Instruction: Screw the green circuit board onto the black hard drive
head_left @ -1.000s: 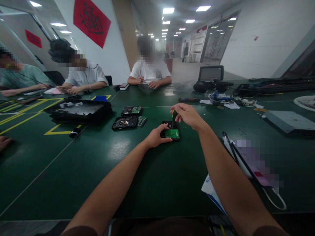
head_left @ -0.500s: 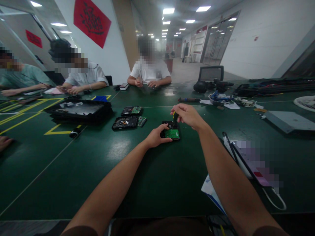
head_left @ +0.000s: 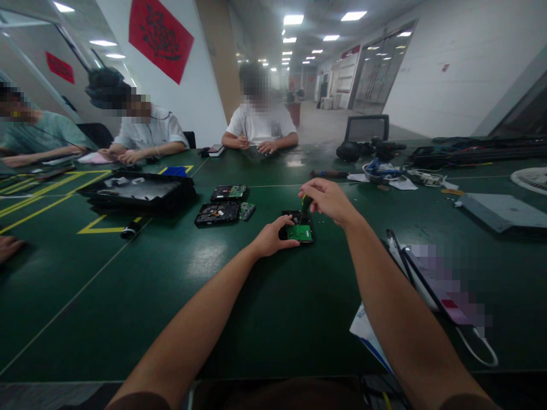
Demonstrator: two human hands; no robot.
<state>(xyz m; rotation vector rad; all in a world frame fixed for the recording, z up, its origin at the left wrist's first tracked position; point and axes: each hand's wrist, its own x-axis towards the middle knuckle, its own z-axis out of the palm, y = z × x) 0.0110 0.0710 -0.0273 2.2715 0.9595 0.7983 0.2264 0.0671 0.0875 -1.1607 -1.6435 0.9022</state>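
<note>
A black hard drive (head_left: 298, 226) with a green circuit board on top lies on the green table (head_left: 256, 296) in front of me. My left hand (head_left: 270, 238) grips its left edge, fingers curled round it. My right hand (head_left: 327, 200) is closed on a screwdriver (head_left: 304, 205) with a yellow and black handle, held upright with its tip down on the drive's far part.
Two more opened drives (head_left: 217, 213) (head_left: 229, 192) lie to the left, beside a black tray (head_left: 139, 191). Papers and a cable (head_left: 427, 296) sit at my right. Tools and cables (head_left: 384, 169) are farther right. Three people sit along the far and left sides.
My right hand has turned slightly on the screwdriver handle and shifted a little; the left hand and the drive have stayed in place.
</note>
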